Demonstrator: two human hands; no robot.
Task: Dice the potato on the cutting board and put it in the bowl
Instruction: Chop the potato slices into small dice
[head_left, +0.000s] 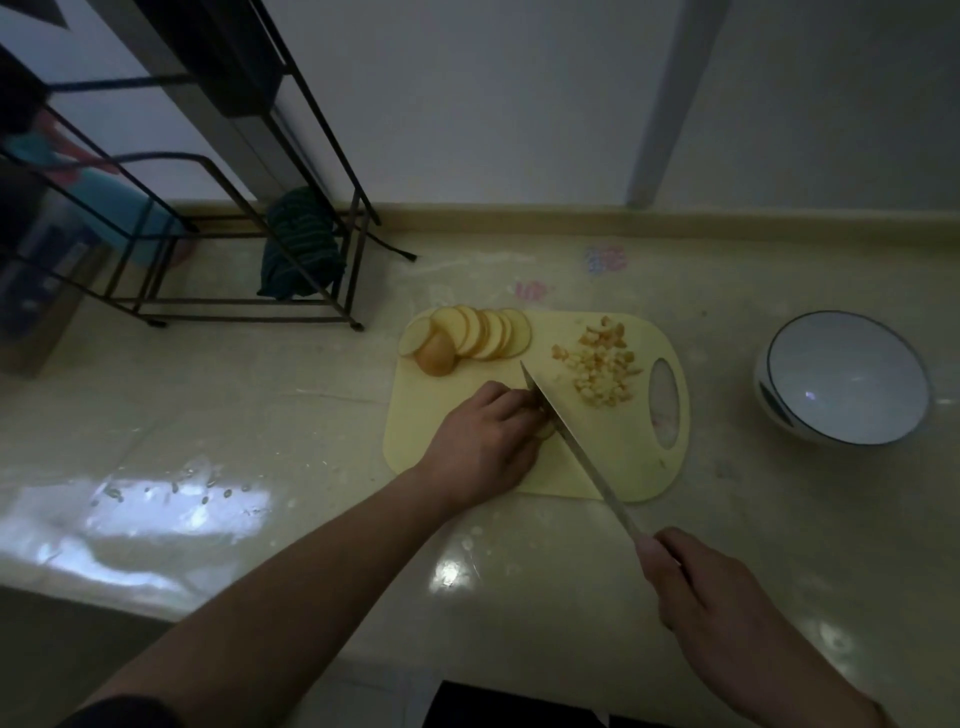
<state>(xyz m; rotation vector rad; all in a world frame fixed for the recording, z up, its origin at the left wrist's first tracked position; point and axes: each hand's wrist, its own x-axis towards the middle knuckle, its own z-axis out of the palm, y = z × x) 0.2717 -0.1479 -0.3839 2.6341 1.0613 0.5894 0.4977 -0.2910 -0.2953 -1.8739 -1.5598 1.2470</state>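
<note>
Right hand (696, 582) grips knife (571, 447); left hand (483, 441) pinches slices mid-cut; diced pile (602, 369) beyond blade; fanned slices (483, 332) left; bowl (847, 379) unfilled.

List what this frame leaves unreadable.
Head view:
- Potato piece being cut: mostly hidden under the left hand.
- Knife handle: covered by the right hand.
- Rack contents, left: dark, blurred.
- Bowl looks empty; dim light.

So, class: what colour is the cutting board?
Pale yellow cutting board, shown best in the head view.
</note>
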